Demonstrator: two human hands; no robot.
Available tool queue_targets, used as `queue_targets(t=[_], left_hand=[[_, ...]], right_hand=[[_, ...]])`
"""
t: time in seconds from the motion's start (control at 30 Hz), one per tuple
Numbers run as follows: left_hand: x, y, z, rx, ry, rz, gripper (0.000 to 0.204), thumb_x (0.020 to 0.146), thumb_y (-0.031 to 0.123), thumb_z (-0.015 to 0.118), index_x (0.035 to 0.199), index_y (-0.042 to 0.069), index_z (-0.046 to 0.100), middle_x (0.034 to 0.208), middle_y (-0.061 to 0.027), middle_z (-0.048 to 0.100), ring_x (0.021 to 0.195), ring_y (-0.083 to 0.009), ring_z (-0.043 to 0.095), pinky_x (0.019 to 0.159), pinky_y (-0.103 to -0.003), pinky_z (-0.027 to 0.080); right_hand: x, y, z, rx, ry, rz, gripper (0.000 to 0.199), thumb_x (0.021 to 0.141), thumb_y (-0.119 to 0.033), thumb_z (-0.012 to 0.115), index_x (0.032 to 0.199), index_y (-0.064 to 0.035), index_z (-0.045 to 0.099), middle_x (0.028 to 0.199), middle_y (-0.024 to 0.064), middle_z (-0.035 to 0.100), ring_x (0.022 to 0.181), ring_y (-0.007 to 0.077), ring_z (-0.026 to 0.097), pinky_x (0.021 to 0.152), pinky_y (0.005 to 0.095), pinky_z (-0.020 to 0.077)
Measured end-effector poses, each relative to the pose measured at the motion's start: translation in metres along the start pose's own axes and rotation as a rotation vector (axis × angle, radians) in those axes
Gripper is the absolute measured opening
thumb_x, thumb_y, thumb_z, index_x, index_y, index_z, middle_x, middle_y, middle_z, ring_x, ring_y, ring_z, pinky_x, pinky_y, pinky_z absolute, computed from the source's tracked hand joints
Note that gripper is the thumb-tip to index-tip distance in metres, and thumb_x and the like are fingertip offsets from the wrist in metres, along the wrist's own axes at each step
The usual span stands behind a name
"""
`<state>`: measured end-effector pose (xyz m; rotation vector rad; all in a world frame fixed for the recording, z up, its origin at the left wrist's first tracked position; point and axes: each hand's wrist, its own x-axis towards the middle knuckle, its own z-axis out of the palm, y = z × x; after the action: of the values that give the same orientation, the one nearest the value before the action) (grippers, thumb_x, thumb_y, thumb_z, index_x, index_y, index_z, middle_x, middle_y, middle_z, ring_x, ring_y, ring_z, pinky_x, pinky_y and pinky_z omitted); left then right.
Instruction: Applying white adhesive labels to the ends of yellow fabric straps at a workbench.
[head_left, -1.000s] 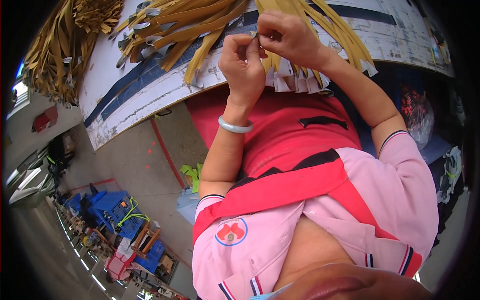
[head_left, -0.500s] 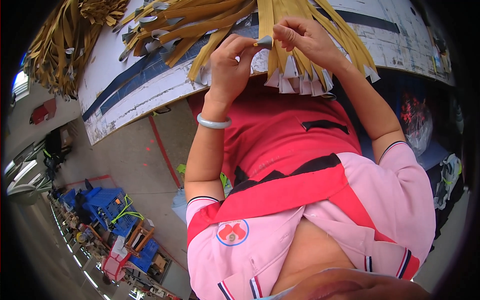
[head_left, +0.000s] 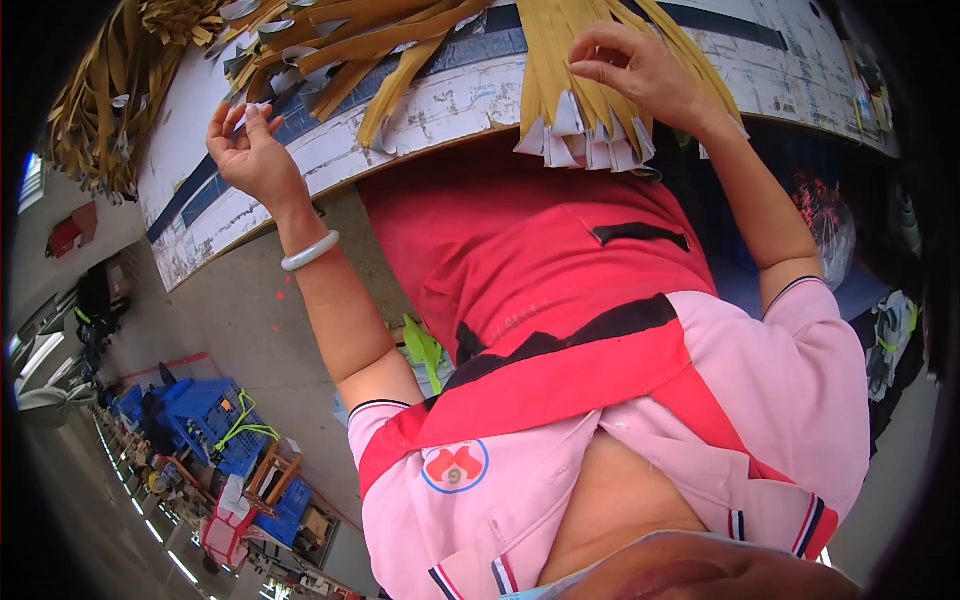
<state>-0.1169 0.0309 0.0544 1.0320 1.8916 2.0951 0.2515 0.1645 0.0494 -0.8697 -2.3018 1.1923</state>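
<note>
My left hand (head_left: 255,158) is out over the left part of the table, its thumb and fingertips closed on a small whitish scrap (head_left: 258,107). Held above a bunch of long yellow fabric strips (head_left: 562,60), my right hand (head_left: 645,78) has its fingers curved, with a gap between thumb and forefinger and nothing visible in them. White-grey ends (head_left: 590,145) of these strips hang over the table's near edge. More yellow strips (head_left: 370,65) with grey and white ends lie in a loose pile between my hands, toward the far side.
A large bundle of yellow strips (head_left: 100,110) hangs at the far left of the worn white table (head_left: 215,235). Blue crates (head_left: 215,415) stand on the floor at lower left. Beneath the table at right is a clear plastic bag (head_left: 830,240) with red contents.
My left hand has swung left, away from the right hand and the yellow strips, with a small scrap between its fingers. My right hand stays over the bunch, slightly higher and farther right.
</note>
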Motion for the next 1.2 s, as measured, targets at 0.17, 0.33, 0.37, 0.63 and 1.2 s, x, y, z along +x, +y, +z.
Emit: queue_targets(t=[0.17,0.33,0.37,0.63,1.2], left_hand=[[-0.074,0.001,0.030,0.125,-0.530,0.027,0.009,0.092,0.001,0.065,0.100,0.000,0.068,0.093,-0.0054,0.066,0.078,-0.0118,0.064,0.071,-0.024,0.051],[-0.130,0.017,0.077,-0.121,-0.838,-0.012,0.021,0.084,-0.006,0.067,0.103,0.003,0.070,0.098,-0.0069,0.069,0.087,-0.0169,0.065,0.073,-0.026,0.052],[-0.132,0.024,0.084,-0.157,-0.854,0.007,0.021,0.083,-0.006,0.068,0.102,0.003,0.070,0.099,-0.0071,0.069,0.089,-0.0169,0.065,0.075,-0.027,0.052],[-0.113,0.026,0.094,-0.347,-0.886,-0.060,0.018,0.076,-0.007,0.074,0.092,0.001,0.069,0.098,-0.0063,0.068,0.092,-0.0161,0.063,0.083,-0.029,0.051],[-0.105,0.042,0.091,-0.328,-0.665,-0.277,0.006,0.091,-0.003,0.065,0.085,-0.002,0.062,0.081,-0.0054,0.069,0.075,-0.0095,0.066,0.063,-0.024,0.054]], right_hand=[[-0.013,-0.017,0.029,-0.489,-0.319,-0.230,0.013,0.088,-0.006,0.065,0.099,-0.0074,0.057,0.109,0.0081,0.054,0.087,0.0292,0.061,0.075,0.0390,0.0513],[-0.002,-0.019,0.016,-0.124,-0.400,-0.243,0.016,0.084,0.000,0.065,0.092,-0.0027,0.051,0.095,0.0095,0.050,0.079,0.0270,0.058,0.071,0.0342,0.0499],[0.001,-0.020,0.014,-0.053,-0.334,-0.332,0.012,0.087,0.001,0.064,0.093,-0.0024,0.054,0.091,0.0058,0.052,0.073,0.0181,0.057,0.068,0.0265,0.0477],[0.014,-0.027,0.014,0.527,-0.361,-0.001,0.014,0.094,-0.019,0.067,0.098,-0.0057,0.063,0.085,-0.0010,0.064,0.076,0.0066,0.060,0.068,0.0209,0.0477],[0.040,-0.040,0.023,0.433,-0.302,0.075,0.020,0.088,-0.017,0.075,0.091,-0.0049,0.060,0.077,-0.0013,0.060,0.067,0.0080,0.059,0.061,0.0217,0.0505]])
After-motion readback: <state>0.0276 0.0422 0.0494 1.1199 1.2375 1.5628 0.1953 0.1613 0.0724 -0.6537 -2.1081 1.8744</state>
